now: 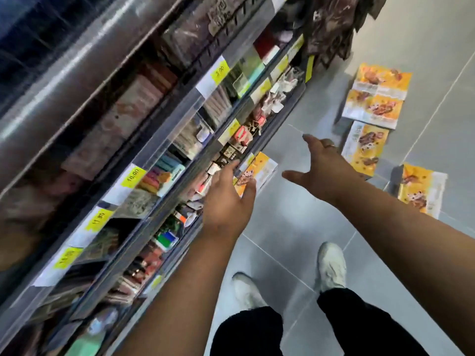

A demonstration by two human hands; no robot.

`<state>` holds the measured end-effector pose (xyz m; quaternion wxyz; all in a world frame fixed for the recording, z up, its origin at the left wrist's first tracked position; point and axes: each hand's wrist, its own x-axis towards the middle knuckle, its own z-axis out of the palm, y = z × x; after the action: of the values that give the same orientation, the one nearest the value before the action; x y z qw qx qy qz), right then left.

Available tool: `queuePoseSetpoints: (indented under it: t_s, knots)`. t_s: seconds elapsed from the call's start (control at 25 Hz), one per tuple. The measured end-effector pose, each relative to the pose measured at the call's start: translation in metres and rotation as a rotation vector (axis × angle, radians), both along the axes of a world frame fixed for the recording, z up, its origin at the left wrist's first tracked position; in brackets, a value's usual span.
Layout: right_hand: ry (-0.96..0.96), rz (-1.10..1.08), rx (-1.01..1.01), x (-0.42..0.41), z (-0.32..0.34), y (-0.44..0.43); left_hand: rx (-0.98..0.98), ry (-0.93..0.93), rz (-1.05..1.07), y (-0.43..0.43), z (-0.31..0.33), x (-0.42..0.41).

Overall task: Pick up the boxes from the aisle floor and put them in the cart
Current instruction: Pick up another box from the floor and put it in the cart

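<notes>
Several yellow and white boxes with a chocolate-snack picture lie on the grey tile floor. One box [259, 168] lies next to the foot of the shelf, just beyond my left hand [226, 201], which reaches toward it with straight fingers and partly covers it. My right hand [318, 163] is stretched out open above the floor, fingers spread, holding nothing. A box [365, 150] lies just past it. Farther off lies a box [375, 98] at the back, and another box [421, 194] at the right. No cart is in view.
A tall store shelf [144, 155] with small packaged goods and yellow price tags runs along the left. Brown items hang at its far end [331, 27]. My two white shoes [331, 265] stand on the tiles below my arms.
</notes>
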<state>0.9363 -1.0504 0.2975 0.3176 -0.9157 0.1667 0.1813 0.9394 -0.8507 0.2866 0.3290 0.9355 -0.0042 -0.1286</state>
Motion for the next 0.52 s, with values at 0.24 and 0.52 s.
queuePoseSetpoints:
  t_s: [0.24,0.52]
  knots:
    - [0.039,0.053,0.021,0.036,-0.16,-0.014,-0.121,0.08,0.268,-0.024,-0.19,0.02]
    - [0.059,0.199,0.001,0.087,-0.343,-0.013,-0.025,0.132,0.297,-0.007,-0.376,0.039]
